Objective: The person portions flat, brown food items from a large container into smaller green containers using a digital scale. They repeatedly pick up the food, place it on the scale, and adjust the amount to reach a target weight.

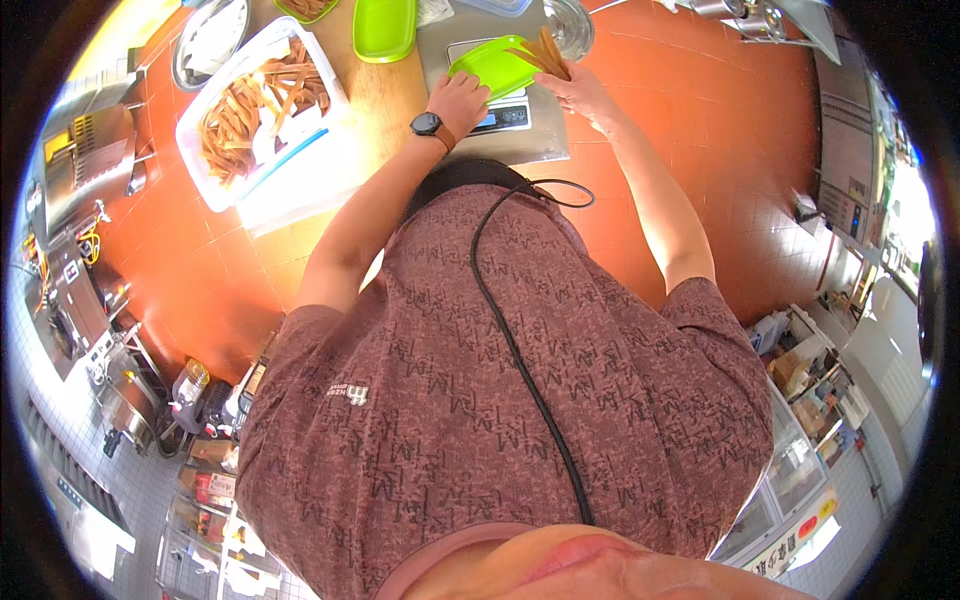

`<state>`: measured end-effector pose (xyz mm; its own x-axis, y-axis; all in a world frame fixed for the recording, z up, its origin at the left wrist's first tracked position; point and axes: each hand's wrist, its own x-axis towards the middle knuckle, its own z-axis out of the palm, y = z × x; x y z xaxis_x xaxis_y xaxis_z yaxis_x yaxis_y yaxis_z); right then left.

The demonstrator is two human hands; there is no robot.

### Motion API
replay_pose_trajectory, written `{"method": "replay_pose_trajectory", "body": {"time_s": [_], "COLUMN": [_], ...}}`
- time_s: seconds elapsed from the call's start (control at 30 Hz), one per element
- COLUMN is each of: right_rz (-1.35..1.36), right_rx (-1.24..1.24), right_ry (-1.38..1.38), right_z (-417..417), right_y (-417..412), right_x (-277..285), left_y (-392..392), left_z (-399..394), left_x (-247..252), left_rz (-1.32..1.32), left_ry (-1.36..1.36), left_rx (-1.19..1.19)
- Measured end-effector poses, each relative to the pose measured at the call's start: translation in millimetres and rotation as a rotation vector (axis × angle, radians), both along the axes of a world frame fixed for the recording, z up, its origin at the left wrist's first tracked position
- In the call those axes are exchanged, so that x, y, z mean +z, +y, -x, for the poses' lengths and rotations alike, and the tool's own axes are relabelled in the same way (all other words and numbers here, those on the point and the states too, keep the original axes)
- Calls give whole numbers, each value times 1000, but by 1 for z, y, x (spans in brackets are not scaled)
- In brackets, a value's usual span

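Observation:
A bright green plastic tray (496, 66) rests on a digital kitchen scale (513, 118). My left hand (459, 101), with a watch at the wrist, touches the tray's near left edge, its fingers curled. At the tray's right side my right hand (574, 88) grips a bundle of brown flat strips (549, 54), which fan out over the tray's corner. More such strips (251, 112) fill a translucent plastic bin (187, 146) on the left. Beyond the scale lies a second green tray (384, 30) with nothing seen on it.
The wooden table (382, 101) meets a metal surface (551, 139) under the scale. A round clear bowl (571, 30) stands at the back right. Another green tray (307, 6) holds brown strips at the top edge. A black cable (517, 360) hangs over my shirt.

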<state>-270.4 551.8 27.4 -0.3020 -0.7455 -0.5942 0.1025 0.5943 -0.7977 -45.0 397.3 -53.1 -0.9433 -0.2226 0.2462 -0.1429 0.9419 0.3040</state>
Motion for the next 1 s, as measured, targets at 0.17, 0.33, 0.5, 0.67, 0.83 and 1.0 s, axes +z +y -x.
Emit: {"method": "replay_pose_trajectory", "body": {"time_s": [0.17, 0.33, 0.5, 0.67, 0.83, 1.0], "right_rz": [95, 285, 255, 84, 325, 401], "right_rx": [232, 475, 721, 869, 773, 741], "right_ry": [300, 233, 161, 749, 1095, 1237], "right_z": [-1, 0, 4, 18, 19, 18], "right_y": [-28, -49, -81, -76, -60, -50], "right_x": [-22, -50, -37, -63, -65, -63], "left_y": [-12, -16, -28, -21, -18, -13], "left_z": [-9, 12, 31, 37, 36, 31], "left_x": [16, 65, 23, 6, -6, 3], "left_rz": [-57, 91, 181, 86, 13, 60], "left_ry": [-106, 169, 31, -125, -154, -91], "left_rx": [73, 13, 45, 56, 144, 172]}}
